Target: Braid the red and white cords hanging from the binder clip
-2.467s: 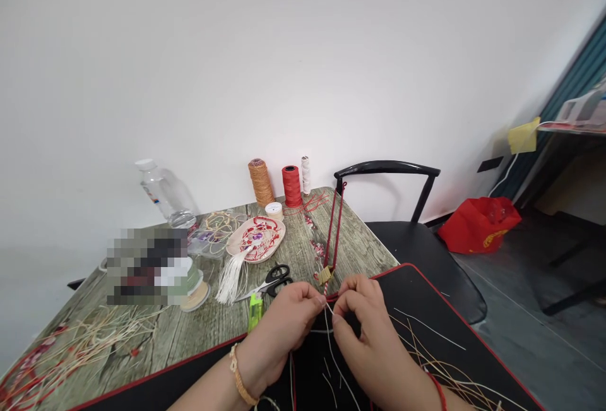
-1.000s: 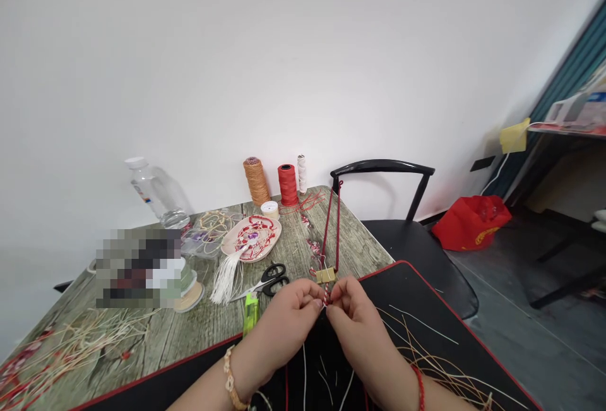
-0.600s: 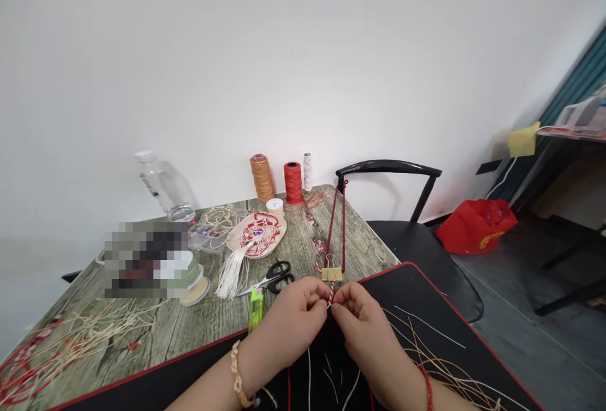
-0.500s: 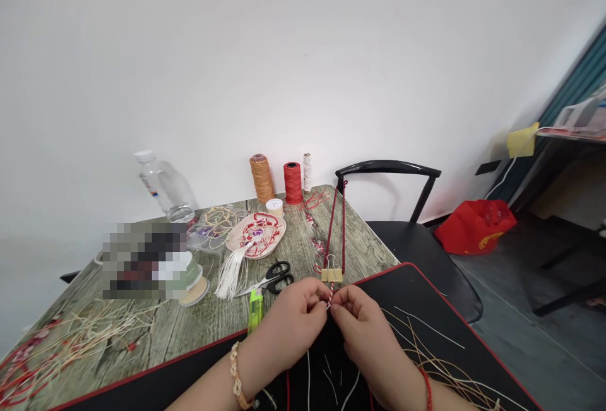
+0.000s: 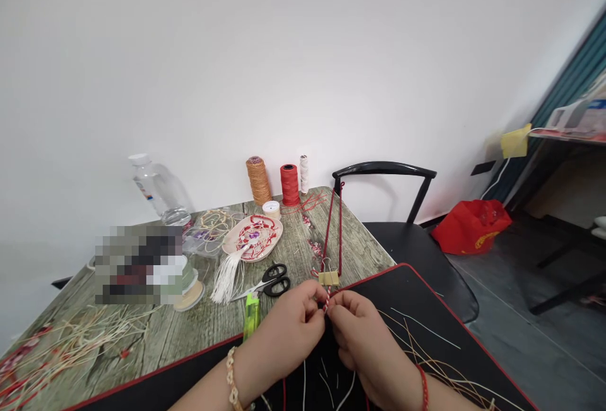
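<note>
My left hand (image 5: 290, 332) and my right hand (image 5: 358, 332) meet fingertip to fingertip over a black mat (image 5: 426, 310), both pinched on a thin red-and-white braided cord (image 5: 326, 299). Just above the fingers a gold binder clip (image 5: 328, 277) grips the braid. From the clip two dark red cords (image 5: 332, 225) run taut up to the back of a black chair (image 5: 383, 171). Loose white and red strands hang below my hands.
On the wooden table (image 5: 199, 322) lie black scissors (image 5: 272, 281), a green lighter (image 5: 251, 315), a pink dish of red cord with a white tassel (image 5: 253, 237), thread spools (image 5: 290, 185), a water bottle (image 5: 158, 189) and scattered cord offcuts (image 5: 71, 338). A red bag (image 5: 471, 225) sits on the floor.
My hands stay pinched together on the braid below the clip, with small finger shifts. Earlier a white strand was pulled out between them; now the fingertips are close. The view drifts slightly.
</note>
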`<state>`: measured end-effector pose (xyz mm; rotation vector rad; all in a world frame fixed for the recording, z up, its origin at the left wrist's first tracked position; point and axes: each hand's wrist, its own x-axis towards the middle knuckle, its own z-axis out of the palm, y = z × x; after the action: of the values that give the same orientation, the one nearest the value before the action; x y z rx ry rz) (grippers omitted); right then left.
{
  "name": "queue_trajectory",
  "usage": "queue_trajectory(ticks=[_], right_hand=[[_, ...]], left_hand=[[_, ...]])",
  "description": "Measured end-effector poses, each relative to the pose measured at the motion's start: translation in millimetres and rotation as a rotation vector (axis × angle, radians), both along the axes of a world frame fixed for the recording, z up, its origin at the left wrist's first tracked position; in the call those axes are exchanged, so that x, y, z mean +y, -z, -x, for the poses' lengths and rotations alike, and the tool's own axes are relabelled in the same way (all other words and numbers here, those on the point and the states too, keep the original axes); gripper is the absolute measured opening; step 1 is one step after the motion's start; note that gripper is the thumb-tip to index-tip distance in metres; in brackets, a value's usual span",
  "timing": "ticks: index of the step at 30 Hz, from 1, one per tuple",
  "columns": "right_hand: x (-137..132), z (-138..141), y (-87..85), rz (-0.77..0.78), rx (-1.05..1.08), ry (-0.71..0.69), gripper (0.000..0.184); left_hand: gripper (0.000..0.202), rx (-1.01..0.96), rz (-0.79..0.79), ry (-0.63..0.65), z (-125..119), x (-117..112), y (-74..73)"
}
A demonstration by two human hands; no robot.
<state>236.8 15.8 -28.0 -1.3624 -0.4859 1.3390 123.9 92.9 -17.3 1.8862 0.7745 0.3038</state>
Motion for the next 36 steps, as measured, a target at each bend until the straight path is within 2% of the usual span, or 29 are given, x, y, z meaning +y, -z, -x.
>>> queue_trajectory(ticks=[6, 15, 19, 24, 27, 31, 36], right_hand=[[0.7, 0.1, 3.1, -0.018, 0.029, -0.019, 0.032], [-2.1, -3.9, -3.4, -0.064, 0.104, -0.11, 0.031], [-3.0, -4.9, -1.3, -0.068, 0.136, -0.101, 0.031], [-3.0, -5.1, 0.3, -0.068, 0.148, -0.09, 0.029], [-2.9, -4.9, -0.9, -0.068, 0.147, -0.09, 0.028], [-2.7, -4.1, -0.6, -0.065, 0.136, -0.08, 0.026], [-3.8, -4.4, -0.7, -0.07, 0.131, -0.079, 0.025]], left_hand=[[0.011, 0.071, -0.112, -0.017, 2.3, -2.3, -7.9], [0.02, 0.265, -0.446, -0.025, 11.4, -3.6, -29.0], [0.025, 0.303, -0.383, -0.055, 10.8, -2.6, -31.2], [0.023, 0.316, -0.147, -0.061, 6.6, -1.5, -28.1], [0.021, 0.277, -0.032, -0.117, 2.4, -1.9, -22.4], [0.011, 0.189, -0.023, -0.144, 0.9, -0.4, -19.0], [0.005, 0.15, -0.13, -0.037, 9.2, 2.4, -32.1]])
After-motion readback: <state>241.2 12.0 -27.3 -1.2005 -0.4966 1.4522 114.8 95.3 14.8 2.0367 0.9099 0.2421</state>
